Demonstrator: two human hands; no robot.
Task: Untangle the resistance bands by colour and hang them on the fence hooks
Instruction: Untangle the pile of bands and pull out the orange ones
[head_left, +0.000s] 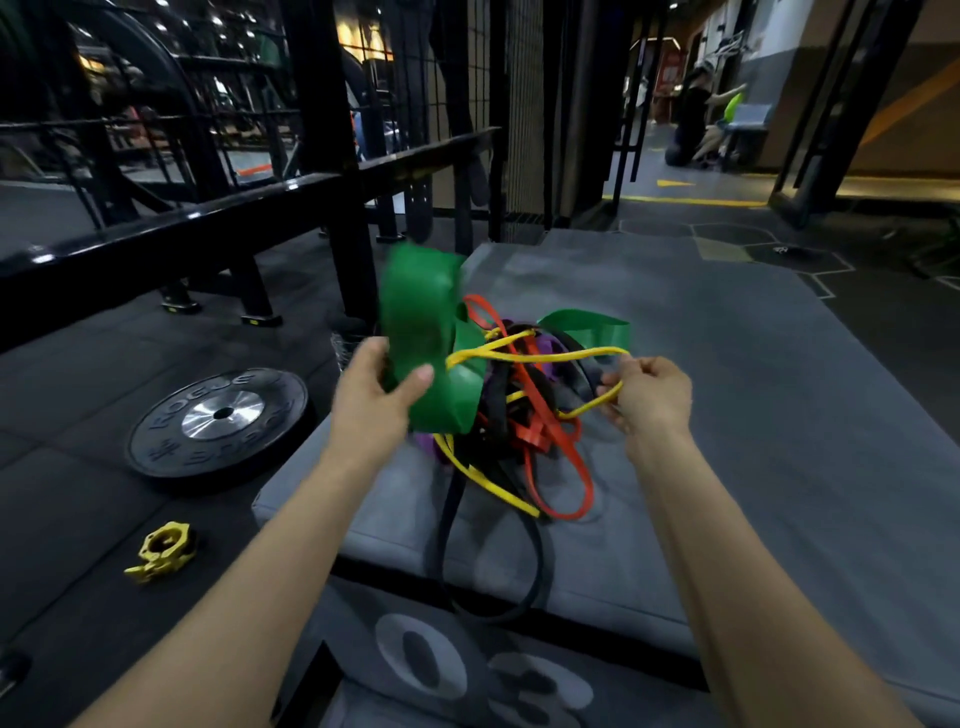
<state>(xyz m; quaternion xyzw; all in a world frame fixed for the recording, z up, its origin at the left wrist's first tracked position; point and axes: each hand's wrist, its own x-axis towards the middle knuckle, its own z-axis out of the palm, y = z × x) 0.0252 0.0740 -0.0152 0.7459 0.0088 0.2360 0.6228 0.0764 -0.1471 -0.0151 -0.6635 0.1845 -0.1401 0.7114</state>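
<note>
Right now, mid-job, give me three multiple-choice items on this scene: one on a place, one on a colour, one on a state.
1. Where is the weight plate?
A. on the floor, left of the mat
B. on the mat
C. on the fence

2. Which band does the right hand pinch?
A. purple
B. yellow band
C. black

3. The green band is:
A. hung up
B. flat on the floor
C. gripped by the left hand

Key: A, it lies on dark flooring beside the mat; B, yellow runs through the fingers; C, thumb over it.
</note>
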